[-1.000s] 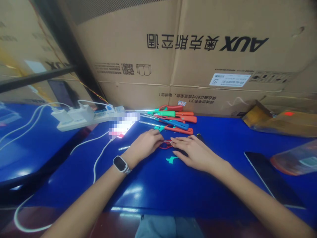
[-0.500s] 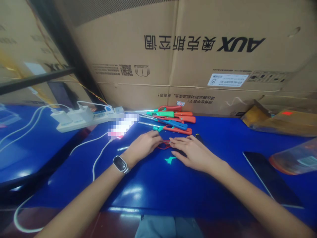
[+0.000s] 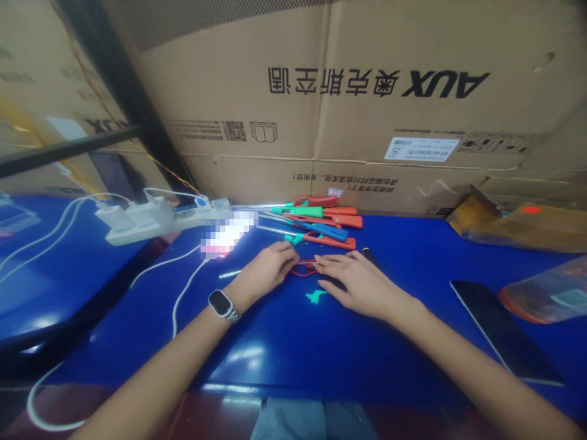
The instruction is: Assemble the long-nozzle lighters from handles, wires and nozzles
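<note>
Both my hands rest on the blue table (image 3: 293,348) and meet over a small red plastic piece (image 3: 306,269). My left hand (image 3: 266,269), with a watch on its wrist, has its fingers curled onto the piece's left end. My right hand (image 3: 355,278) pinches its right end with fingers pressed together. A thin metal rod (image 3: 228,274) sticks out to the left of my left hand. A small teal plastic part (image 3: 315,296) lies loose just in front of my hands. Behind them is a pile of long-nosed lighters (image 3: 316,223) in red, green and blue.
A big cardboard box (image 3: 367,104) walls off the back. A white power strip (image 3: 137,220) with chargers and white cables (image 3: 178,305) lies at the left. A dark tablet (image 3: 499,333) and a clear bag (image 3: 545,296) lie at the right.
Almost nothing differs; the view has shifted slightly and my hands stay together on the red piece.
</note>
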The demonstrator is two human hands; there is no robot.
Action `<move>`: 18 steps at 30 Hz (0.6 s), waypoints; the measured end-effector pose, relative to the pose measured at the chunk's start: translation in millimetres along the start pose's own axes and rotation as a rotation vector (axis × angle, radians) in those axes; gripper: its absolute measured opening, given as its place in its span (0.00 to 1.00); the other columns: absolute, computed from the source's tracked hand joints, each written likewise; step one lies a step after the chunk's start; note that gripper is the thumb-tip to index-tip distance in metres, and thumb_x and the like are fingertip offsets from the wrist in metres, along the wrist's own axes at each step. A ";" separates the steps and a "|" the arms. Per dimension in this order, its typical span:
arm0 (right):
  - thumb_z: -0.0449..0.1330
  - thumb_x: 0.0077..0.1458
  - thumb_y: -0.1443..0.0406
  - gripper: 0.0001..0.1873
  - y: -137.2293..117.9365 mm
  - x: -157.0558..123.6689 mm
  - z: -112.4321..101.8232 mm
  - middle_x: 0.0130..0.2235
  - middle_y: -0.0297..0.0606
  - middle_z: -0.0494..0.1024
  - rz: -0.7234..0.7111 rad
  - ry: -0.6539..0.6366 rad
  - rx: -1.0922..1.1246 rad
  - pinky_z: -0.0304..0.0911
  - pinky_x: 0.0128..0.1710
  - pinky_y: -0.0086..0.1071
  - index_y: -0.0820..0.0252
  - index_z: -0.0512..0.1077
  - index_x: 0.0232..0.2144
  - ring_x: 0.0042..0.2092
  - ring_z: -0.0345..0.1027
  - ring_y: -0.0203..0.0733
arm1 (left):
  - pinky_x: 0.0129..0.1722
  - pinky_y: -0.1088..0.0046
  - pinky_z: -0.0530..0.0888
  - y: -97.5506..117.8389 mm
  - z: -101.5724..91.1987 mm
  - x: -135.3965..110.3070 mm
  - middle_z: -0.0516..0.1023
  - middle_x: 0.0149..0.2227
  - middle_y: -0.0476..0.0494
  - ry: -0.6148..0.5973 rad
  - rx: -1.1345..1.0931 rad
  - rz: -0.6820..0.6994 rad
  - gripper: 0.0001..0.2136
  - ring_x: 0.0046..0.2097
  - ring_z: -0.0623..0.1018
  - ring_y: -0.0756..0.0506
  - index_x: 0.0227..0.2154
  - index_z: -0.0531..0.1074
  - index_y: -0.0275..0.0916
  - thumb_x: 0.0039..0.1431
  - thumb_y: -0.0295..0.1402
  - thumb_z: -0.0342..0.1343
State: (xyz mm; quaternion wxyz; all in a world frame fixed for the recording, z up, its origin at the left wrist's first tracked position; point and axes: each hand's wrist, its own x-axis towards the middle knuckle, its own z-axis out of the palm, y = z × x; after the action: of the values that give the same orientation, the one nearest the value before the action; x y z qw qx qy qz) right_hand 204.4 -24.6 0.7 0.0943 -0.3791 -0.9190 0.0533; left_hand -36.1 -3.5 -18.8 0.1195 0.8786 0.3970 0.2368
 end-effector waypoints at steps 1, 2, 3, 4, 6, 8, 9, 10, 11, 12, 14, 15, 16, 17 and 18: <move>0.50 0.67 0.58 0.21 -0.2 0.0 -0.3 0.61 0.40 0.70 0.000 -0.002 0.000 0.58 0.58 0.45 0.54 0.71 0.58 0.62 0.64 0.47 | 0.44 0.70 0.73 -0.1 -0.2 0.0 0.75 0.39 0.43 0.000 0.007 -0.004 0.08 0.42 0.75 0.46 0.37 0.74 0.38 0.67 0.27 0.49; 0.50 0.67 0.58 0.21 -0.4 0.0 -0.6 0.61 0.40 0.70 0.003 -0.006 0.000 0.58 0.58 0.45 0.54 0.71 0.57 0.62 0.64 0.47 | 0.44 0.70 0.73 -0.2 -0.4 -0.1 0.75 0.39 0.43 0.000 0.015 -0.007 0.07 0.41 0.76 0.46 0.37 0.74 0.38 0.66 0.28 0.50; 0.50 0.68 0.58 0.21 -0.6 0.0 -0.8 0.61 0.40 0.70 0.008 -0.010 0.000 0.58 0.58 0.45 0.54 0.71 0.57 0.62 0.64 0.47 | 0.43 0.69 0.73 -0.3 -0.8 0.0 0.75 0.39 0.43 -0.001 0.019 -0.008 0.06 0.41 0.76 0.46 0.37 0.74 0.38 0.66 0.28 0.51; 0.50 0.68 0.58 0.21 -0.8 -0.1 -1.0 0.62 0.40 0.70 0.013 -0.013 0.000 0.58 0.58 0.45 0.54 0.70 0.57 0.62 0.63 0.47 | 0.43 0.69 0.73 -0.5 -1.2 0.1 0.76 0.39 0.43 -0.003 0.014 -0.008 0.06 0.41 0.76 0.46 0.37 0.74 0.38 0.65 0.28 0.52; 0.50 0.68 0.58 0.21 -1.2 -0.3 -1.0 0.61 0.40 0.70 0.017 -0.015 0.000 0.57 0.58 0.45 0.55 0.70 0.58 0.63 0.63 0.47 | 0.42 0.70 0.73 -1.1 -1.8 0.9 0.76 0.38 0.43 -0.007 -0.023 -0.012 0.06 0.40 0.76 0.46 0.36 0.75 0.37 0.64 0.27 0.52; 0.50 0.67 0.57 0.21 -1.9 -0.4 -0.8 0.61 0.40 0.70 0.015 -0.008 -0.005 0.57 0.59 0.46 0.55 0.70 0.58 0.62 0.63 0.48 | 0.41 0.71 0.72 -2.4 -1.9 2.0 0.77 0.37 0.44 -0.006 -0.074 -0.037 0.06 0.38 0.76 0.47 0.34 0.75 0.37 0.64 0.26 0.53; 0.50 0.67 0.57 0.21 -2.3 -0.4 -0.7 0.61 0.40 0.70 0.014 -0.003 -0.011 0.56 0.59 0.46 0.56 0.70 0.58 0.62 0.63 0.48 | 0.40 0.72 0.72 -3.3 -1.5 2.5 0.77 0.36 0.44 0.001 -0.096 -0.056 0.06 0.38 0.76 0.47 0.33 0.76 0.37 0.63 0.25 0.54; 0.50 0.67 0.57 0.21 -2.7 -0.4 -0.7 0.61 0.40 0.71 0.014 0.001 -0.018 0.56 0.59 0.47 0.56 0.71 0.57 0.62 0.63 0.49 | 0.39 0.72 0.72 -4.4 -1.0 3.0 0.77 0.36 0.44 0.011 -0.115 -0.074 0.06 0.37 0.76 0.47 0.33 0.76 0.37 0.63 0.25 0.54; 0.51 0.67 0.58 0.21 -3.2 -0.3 -0.8 0.61 0.40 0.71 0.016 0.006 -0.026 0.56 0.59 0.47 0.56 0.71 0.57 0.62 0.63 0.49 | 0.39 0.72 0.72 -5.4 -0.3 3.3 0.77 0.36 0.44 0.022 -0.131 -0.083 0.06 0.37 0.76 0.47 0.32 0.76 0.36 0.62 0.25 0.55; 0.51 0.67 0.58 0.20 -3.5 -0.1 -1.0 0.61 0.40 0.71 0.019 0.009 -0.034 0.57 0.59 0.47 0.56 0.72 0.56 0.61 0.63 0.49 | 0.39 0.72 0.72 -6.5 0.5 3.7 0.77 0.36 0.44 0.032 -0.146 -0.086 0.06 0.37 0.76 0.47 0.33 0.76 0.36 0.62 0.25 0.55; 0.51 0.67 0.58 0.20 -3.9 0.6 -1.6 0.60 0.40 0.73 0.022 0.014 -0.050 0.57 0.58 0.47 0.56 0.73 0.55 0.61 0.64 0.50 | 0.40 0.71 0.72 -8.2 1.9 4.6 0.78 0.36 0.44 0.047 -0.158 -0.081 0.06 0.37 0.77 0.47 0.33 0.77 0.37 0.63 0.25 0.55; 0.51 0.67 0.58 0.20 -3.7 1.1 -2.0 0.59 0.41 0.73 0.022 0.018 -0.057 0.58 0.57 0.47 0.57 0.73 0.54 0.60 0.64 0.50 | 0.40 0.71 0.72 -8.7 2.3 5.3 0.78 0.36 0.43 0.050 -0.151 -0.079 0.07 0.37 0.76 0.47 0.33 0.77 0.37 0.63 0.25 0.55; 0.51 0.67 0.58 0.20 -3.4 1.8 -2.3 0.58 0.41 0.74 0.021 0.022 -0.063 0.58 0.57 0.47 0.57 0.73 0.54 0.60 0.64 0.50 | 0.40 0.71 0.72 -9.0 2.5 6.3 0.78 0.36 0.43 0.050 -0.134 -0.081 0.07 0.37 0.76 0.47 0.33 0.77 0.37 0.63 0.25 0.54; 0.51 0.67 0.58 0.19 -2.8 2.6 -2.5 0.58 0.41 0.74 0.019 0.027 -0.069 0.58 0.57 0.47 0.57 0.74 0.54 0.60 0.64 0.50 | 0.39 0.71 0.71 -9.2 2.6 7.4 0.77 0.35 0.43 0.047 -0.111 -0.086 0.07 0.37 0.76 0.47 0.33 0.77 0.37 0.63 0.25 0.54; 0.50 0.67 0.59 0.19 -2.0 3.3 -2.6 0.58 0.40 0.74 0.015 0.030 -0.073 0.58 0.56 0.46 0.57 0.74 0.53 0.60 0.64 0.50 | 0.39 0.71 0.71 -9.3 2.5 8.5 0.77 0.35 0.44 0.044 -0.087 -0.090 0.07 0.37 0.76 0.47 0.33 0.77 0.37 0.63 0.25 0.54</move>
State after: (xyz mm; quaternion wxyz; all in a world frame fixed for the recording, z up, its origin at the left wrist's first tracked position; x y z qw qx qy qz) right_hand 201.3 -23.6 4.0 0.0939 -0.3902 -0.9158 0.0145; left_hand -35.9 9.0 -21.9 0.1594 0.8485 0.4279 0.2675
